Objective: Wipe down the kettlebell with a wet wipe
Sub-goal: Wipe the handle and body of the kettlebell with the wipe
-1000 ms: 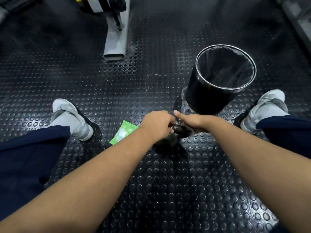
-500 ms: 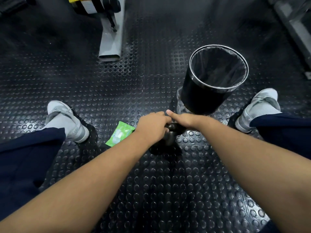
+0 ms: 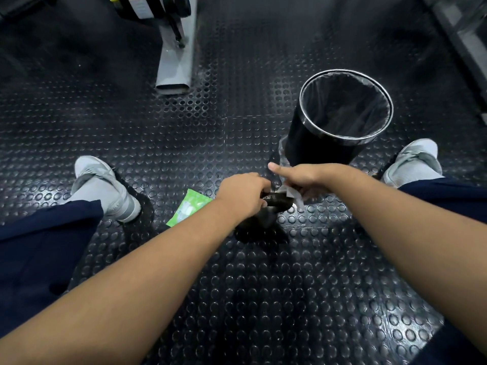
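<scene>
Between your hands, low on the studded floor (image 3: pixel 263 285), sits the kettlebell (image 3: pixel 263 219), dark and mostly hidden under your left wrist.

- Left hand (image 3: pixel 245 196): fingers curled tight round the near end of the handle, steadying the bell.
- Right hand (image 3: pixel 305 177): pinches the white wipe (image 3: pixel 291 192), thumb stuck out straight. The wipe is bunched against the far end of the handle. Whether it lies flat on the metal cannot be told.
- Pack (image 3: pixel 191 208), green, lies just left of your left hand. Bin (image 3: pixel 316 146) stands just beyond your right hand.

Judgement: the handle is being wiped and the body looks untouched by the wipe.

Risks from here:
- A bunched wipe gives little contact, so streaks or missed patches are likely — spread it before you go on.
- The part of the handle under your left grip will be skipped unless you shift that hand.
- A wet handle may turn slippery; loosen the left hand too far and the bell could tip or roll on the studs.
- A wide sweep with the right hand could knock the bin, which stands close.
- A loose pinch may drop the wipe onto the floor — it would then carry dirt back to the bell.
</scene>
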Available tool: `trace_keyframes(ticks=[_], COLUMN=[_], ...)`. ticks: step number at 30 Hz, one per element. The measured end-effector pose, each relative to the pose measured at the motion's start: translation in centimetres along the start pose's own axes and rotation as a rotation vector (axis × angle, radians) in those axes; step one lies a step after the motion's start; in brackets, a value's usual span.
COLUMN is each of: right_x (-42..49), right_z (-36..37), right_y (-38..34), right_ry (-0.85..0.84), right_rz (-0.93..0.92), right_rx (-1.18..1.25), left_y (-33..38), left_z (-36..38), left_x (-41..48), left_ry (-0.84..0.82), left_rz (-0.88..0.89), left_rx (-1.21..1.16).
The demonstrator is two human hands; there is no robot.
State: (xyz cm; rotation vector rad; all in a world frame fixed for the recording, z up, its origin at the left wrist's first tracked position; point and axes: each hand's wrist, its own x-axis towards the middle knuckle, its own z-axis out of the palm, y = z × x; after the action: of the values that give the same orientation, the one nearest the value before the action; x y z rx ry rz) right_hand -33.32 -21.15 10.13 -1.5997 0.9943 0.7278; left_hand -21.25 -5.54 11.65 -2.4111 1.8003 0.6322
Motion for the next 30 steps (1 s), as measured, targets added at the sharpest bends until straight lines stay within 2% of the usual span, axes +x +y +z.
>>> trace_keyframes(ticks=[2,7,12,15,22,28,30], right_x=[1.4,3.3,1.2,-0.1,2.1,3.9,3.5], right_z=[1.7,3.4,1.7,0.0,2.7,4.0,3.6], right_y=[-0.1,0.5,0.2,0.3,0.5,2.7,3.0], right_ry=[0.06,0.156,0.116,0.037,0.171,0.216,0.185], right_rz=[0.009,-0.004,-0.013,0.006,0.02,0.012,0.002], right_rx=[-0.096,-0.065,-0.131,-0.033,-0.117,0.153,0.1], left_y=[0.0,-0.1,-0.1,-0.2,0.0,-0.3,-0.3], left_z=[-0.1,-0.2,-0.3,-0.2,-0.4,-0.3,-0.2], left_x=[0.1,0.3,0.5,0.5,0.6,0.7,0.6], left_ry=[-0.001,0.001,0.006,0.015,0.01,0.001,0.004], left_rz=[-0.004,-0.008,0.002,0.0,-0.007,-0.026,-0.021], left_rx=[-0.004,-0.015,-0.014,-0.017,-0.007,-0.033,-0.041])
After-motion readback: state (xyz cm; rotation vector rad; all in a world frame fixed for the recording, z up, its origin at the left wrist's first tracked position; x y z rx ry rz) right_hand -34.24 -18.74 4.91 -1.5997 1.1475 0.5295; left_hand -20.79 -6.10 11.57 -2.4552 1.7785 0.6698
